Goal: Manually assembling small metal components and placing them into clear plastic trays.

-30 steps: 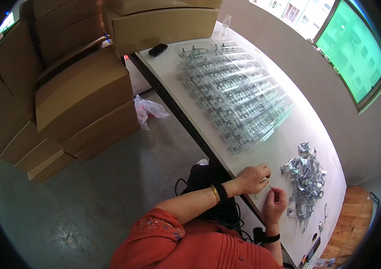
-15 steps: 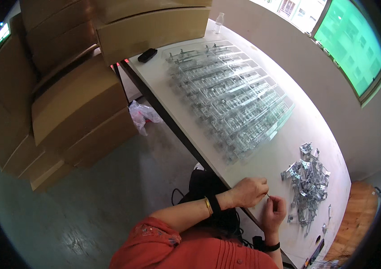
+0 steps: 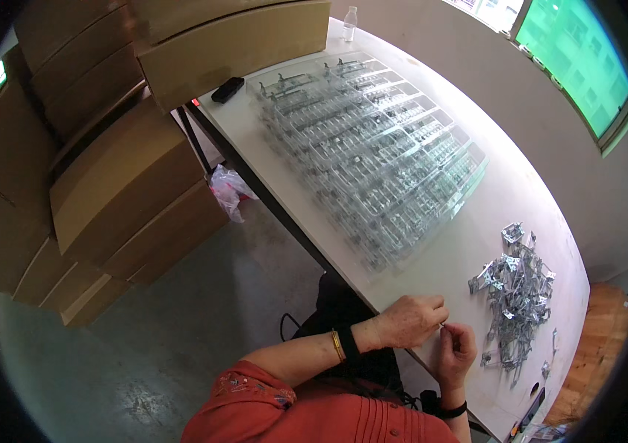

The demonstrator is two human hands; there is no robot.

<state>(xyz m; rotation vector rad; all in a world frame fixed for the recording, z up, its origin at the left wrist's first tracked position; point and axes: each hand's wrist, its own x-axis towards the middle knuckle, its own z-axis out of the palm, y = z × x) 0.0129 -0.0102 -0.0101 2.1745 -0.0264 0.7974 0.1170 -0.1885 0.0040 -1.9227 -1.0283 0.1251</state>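
Note:
My left hand (image 3: 411, 320) and my right hand (image 3: 455, 351) meet at the near edge of the white table (image 3: 476, 199). Their fingertips pinch a very small metal piece (image 3: 444, 325) between them; it is too small to make out. A loose heap of shiny metal clips (image 3: 515, 292) lies on the table just right of my hands. Beyond them, rows of clear plastic trays (image 3: 369, 148) filled with small metal parts cover the middle of the table. A gold bangle and a dark band sit on my left wrist, a dark band on my right.
Stacked brown cardboard boxes (image 3: 122, 170) fill the left side and the far table end. A black device (image 3: 227, 89) and a clear bottle (image 3: 349, 23) stand at the far end. A pink-white plastic bag (image 3: 228, 190) lies on the grey floor. Green-tinted window at right.
The view has shifted slightly, so the table and boxes sit lower in the picture. My hands stay together at the table edge, fingertips working the small piece.

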